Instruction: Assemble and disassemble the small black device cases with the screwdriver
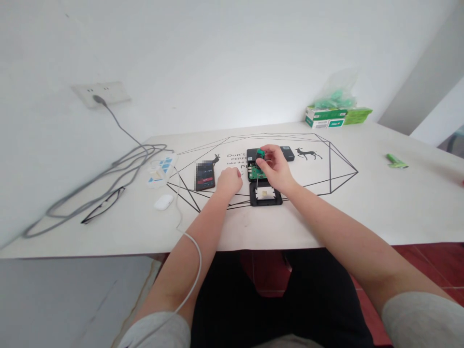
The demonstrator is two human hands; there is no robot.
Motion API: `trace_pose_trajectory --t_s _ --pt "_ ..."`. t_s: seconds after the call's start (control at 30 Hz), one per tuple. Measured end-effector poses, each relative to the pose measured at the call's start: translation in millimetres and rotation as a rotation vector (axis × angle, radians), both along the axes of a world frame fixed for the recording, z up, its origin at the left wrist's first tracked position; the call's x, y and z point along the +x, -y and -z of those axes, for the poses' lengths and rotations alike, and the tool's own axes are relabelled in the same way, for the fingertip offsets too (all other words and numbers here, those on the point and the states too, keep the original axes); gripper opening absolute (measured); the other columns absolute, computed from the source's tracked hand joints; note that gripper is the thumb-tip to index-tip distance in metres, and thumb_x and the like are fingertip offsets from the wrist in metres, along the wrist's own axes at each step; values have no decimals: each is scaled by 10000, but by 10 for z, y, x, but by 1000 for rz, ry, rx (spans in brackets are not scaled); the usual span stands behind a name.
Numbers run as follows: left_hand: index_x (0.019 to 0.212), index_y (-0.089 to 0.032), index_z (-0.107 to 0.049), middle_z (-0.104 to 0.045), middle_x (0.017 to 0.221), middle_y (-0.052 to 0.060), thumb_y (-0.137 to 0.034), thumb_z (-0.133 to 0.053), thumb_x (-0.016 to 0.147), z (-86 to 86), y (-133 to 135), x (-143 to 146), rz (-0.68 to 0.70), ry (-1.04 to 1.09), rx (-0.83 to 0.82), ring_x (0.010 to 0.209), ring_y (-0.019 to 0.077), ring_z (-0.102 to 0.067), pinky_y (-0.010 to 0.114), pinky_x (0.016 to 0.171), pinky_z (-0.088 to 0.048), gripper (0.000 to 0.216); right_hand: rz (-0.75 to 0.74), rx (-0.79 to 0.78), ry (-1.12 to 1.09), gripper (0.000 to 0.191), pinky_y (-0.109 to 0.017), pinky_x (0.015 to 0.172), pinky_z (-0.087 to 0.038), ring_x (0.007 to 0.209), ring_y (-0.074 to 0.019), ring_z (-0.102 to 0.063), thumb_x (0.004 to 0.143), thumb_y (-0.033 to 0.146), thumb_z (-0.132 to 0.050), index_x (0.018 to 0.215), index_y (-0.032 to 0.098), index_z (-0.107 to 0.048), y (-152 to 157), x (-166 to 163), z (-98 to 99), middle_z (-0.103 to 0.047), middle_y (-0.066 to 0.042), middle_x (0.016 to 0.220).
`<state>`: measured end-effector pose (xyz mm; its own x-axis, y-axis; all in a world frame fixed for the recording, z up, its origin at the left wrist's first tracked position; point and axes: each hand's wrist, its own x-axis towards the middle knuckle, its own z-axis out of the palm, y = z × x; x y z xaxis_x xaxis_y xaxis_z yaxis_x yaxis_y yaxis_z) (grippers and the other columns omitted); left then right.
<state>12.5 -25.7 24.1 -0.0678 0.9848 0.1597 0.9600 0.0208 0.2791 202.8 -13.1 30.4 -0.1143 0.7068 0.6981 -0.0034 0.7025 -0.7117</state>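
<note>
My right hand (pixel 276 169) is closed around a small screwdriver (pixel 260 153) with a green top, held over a green circuit board (pixel 256 174). The board sits in a black housing, partly covered by my fingers; the tool's tip is hard to make out. Just in front lies the other black case half (pixel 266 201), opened out, with a white part (pixel 266 193) inside. A thin pale line, possibly a wire, runs between the two halves. Left of the board, my left hand (pixel 230 181) rests on the table with curled fingers; anything inside them is hidden.
Behind my right hand lies a black device (pixel 286 153). To the left are a phone (pixel 205 176), a white earbud case (pixel 164 202), a power strip (pixel 162 170), glasses (pixel 105 204) and looped grey cable (pixel 119 175). Green-white boxes (pixel 326 116) and a green wrapper (pixel 396 161) are at right.
</note>
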Motion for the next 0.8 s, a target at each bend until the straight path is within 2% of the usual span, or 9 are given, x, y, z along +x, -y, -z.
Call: trace_pose_trajectory --t_s 0.13,0.2,0.3,0.4,0.5,0.57,0.67,0.8 --pt "1054 -194 -763 -722 1165 142 -133 -567 899 14 15 10 23 -17 -3 1137 289 -655 395 1001 -537 257 70 48 27 391 -373 745 -578 708 -155 -506 880 478 -769 1146 279 -563 -18 14 -4 -520 12 880" --pt "1051 -196 -776 -719 1173 142 -132 -577 898 22 11 10 30 -22 -15 1142 292 -653 394 1004 -536 259 60 66 29 364 -372 745 -573 693 -151 -494 894 445 -750 1163 282 -566 -18 21 -6 -498 19 867" --pt "1018 -197 -802 -721 1176 148 -124 -580 902 34 -4 2 40 -30 -32 1151 300 -652 398 1013 -531 261 41 82 50 286 -396 815 -581 847 -189 -585 957 422 -639 1206 291 -588 -2 32 -18 -585 -33 1026" --pt "993 -203 -821 -732 1155 143 -109 -583 898 43 -22 -15 52 -18 -40 1141 293 -661 390 1023 -528 273 1 69 74 264 -455 971 -566 1090 -237 -631 1013 422 -522 1229 294 -604 17 42 -38 -641 -76 1268" --pt "994 -213 -830 -744 1138 129 -95 -580 891 53 -32 -35 65 -11 -44 1123 277 -672 374 1024 -531 295 -44 43 56 288 -484 1043 -537 1139 -246 -642 1040 448 -477 1264 291 -570 20 38 -42 -678 -78 1251" --pt "1002 -217 -830 -743 1146 127 -95 -580 887 63 -34 -46 68 -16 -41 1124 273 -673 371 1025 -532 300 -33 41 59 298 -462 975 -556 1045 -238 -643 1024 471 -520 1258 289 -550 12 28 -33 -674 -67 1137" --pt "1012 -212 -826 -738 1157 129 -102 -575 888 82 -36 -57 79 -25 -29 1130 276 -672 375 1031 -531 300 31 84 77 328 -416 846 -555 863 -210 -580 957 470 -645 1207 283 -547 -2 15 -12 -593 -33 994" --pt "1005 -211 -826 -742 1149 134 -114 -566 888 96 -43 -60 89 -36 -23 1129 279 -673 380 1039 -530 302 43 100 71 328 -397 799 -541 808 -200 -536 943 450 -652 1213 290 -555 -4 30 -3 -523 -13 926"
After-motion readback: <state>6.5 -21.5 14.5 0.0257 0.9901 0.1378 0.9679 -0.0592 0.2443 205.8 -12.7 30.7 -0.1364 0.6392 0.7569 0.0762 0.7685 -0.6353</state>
